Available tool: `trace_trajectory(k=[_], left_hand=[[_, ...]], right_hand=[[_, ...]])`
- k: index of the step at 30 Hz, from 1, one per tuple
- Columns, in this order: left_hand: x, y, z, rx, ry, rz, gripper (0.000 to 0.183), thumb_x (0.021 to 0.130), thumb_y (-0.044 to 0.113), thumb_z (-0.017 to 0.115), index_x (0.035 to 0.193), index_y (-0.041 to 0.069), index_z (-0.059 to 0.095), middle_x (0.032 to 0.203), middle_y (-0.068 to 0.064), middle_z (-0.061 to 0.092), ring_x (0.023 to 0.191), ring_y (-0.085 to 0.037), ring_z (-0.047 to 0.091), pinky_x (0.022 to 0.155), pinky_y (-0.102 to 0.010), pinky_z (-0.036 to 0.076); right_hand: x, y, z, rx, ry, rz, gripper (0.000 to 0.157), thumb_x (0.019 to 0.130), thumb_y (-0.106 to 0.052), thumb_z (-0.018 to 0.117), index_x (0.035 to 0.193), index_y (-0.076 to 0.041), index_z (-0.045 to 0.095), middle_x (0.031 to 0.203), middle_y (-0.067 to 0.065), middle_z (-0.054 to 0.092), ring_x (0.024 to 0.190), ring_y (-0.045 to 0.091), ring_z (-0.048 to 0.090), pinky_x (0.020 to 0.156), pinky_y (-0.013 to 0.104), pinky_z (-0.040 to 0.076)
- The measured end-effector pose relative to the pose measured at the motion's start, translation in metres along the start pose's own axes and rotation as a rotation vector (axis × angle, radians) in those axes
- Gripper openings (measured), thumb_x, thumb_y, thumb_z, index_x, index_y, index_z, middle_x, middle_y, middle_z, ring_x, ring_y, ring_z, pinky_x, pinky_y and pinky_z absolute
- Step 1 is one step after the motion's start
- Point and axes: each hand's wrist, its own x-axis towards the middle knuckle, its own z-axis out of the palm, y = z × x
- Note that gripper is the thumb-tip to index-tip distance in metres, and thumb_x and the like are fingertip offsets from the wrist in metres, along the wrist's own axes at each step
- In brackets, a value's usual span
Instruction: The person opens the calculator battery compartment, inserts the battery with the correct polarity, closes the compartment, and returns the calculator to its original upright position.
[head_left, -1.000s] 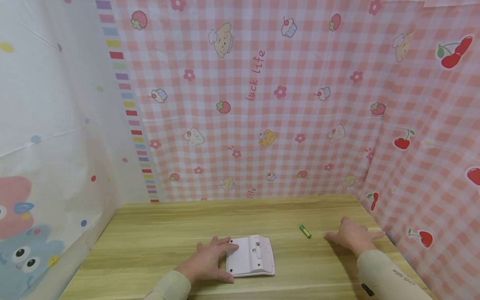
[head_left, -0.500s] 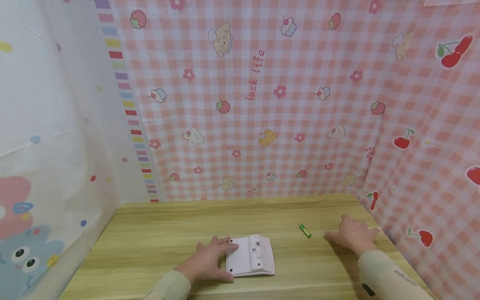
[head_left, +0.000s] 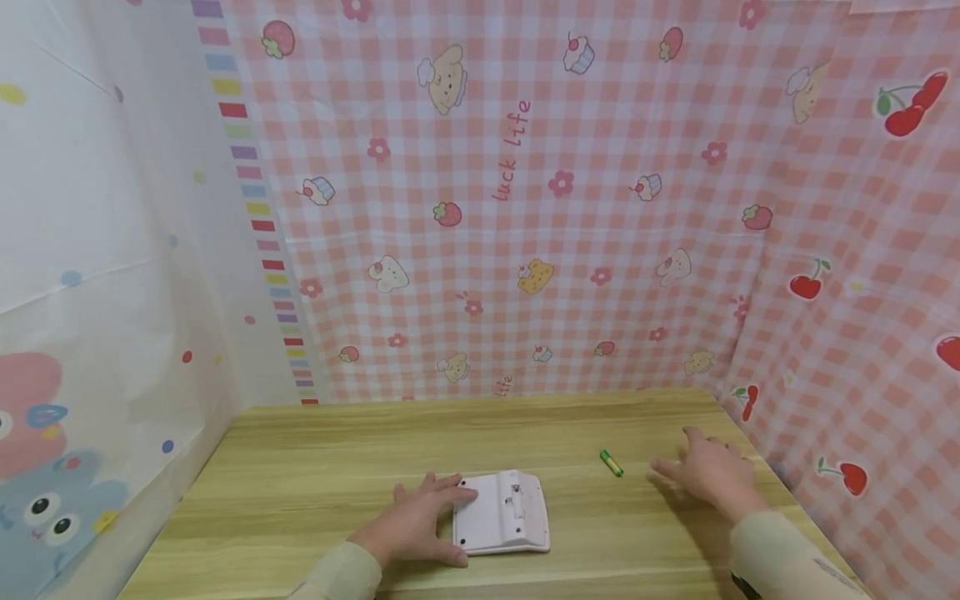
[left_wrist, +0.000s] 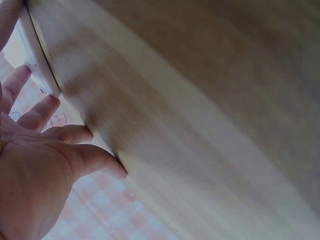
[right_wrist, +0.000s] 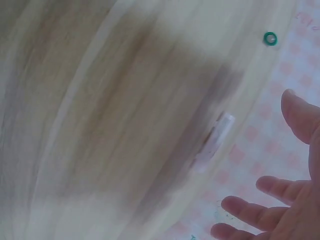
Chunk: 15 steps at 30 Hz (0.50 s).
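My left hand (head_left: 412,521), spread wide, is resting on the white device (head_left: 480,510) from nine o'clock. The bay (head_left: 517,505) is showing uncovered: opening is looking done, closing undone. The battery (head_left: 611,463) is lying loose at two o'clock; my right hand (head_left: 711,472), fingers apart, is holding nothing near a pale strip (right_wrist: 216,142).

A makeshift booth (head_left: 757,275) here, home or studio can't be told: pink gingham cloth (head_left: 487,242) and spotted white cloth (head_left: 127,217) walling in a wood-grain tabletop (head_left: 315,450)
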Motion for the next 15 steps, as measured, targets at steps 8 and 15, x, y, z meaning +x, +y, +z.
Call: trace_trajectory(k=[8, 15], left_hand=[[0.001, -0.001, 0.001, 0.012, 0.007, -0.001, 0.091, 0.064, 0.062, 0.082, 0.144, 0.036, 0.048, 0.161, -0.005, 0.034, 0.145, -0.054, 0.023, 0.099, -0.088, 0.008], [0.001, -0.001, 0.002, 0.021, 0.017, 0.008, 0.091, 0.064, 0.062, 0.082, 0.144, 0.035, 0.048, 0.161, -0.006, 0.035, 0.144, -0.056, 0.024, 0.098, -0.089, 0.009]], right_hand=[[-0.010, -0.006, -0.009, 0.027, 0.078, -0.076, 0.111, 0.078, -0.087, 0.045, 0.147, -0.002, 0.039, 0.135, 0.035, 0.053, 0.111, 0.055, 0.056, 0.074, 0.060, 0.052], [-0.015, -0.018, -0.011, 0.063, 0.116, -0.126, 0.084, 0.088, -0.069, 0.056, 0.143, -0.006, 0.048, 0.134, 0.028, 0.058, 0.114, 0.052, 0.058, 0.080, 0.061, 0.052]])
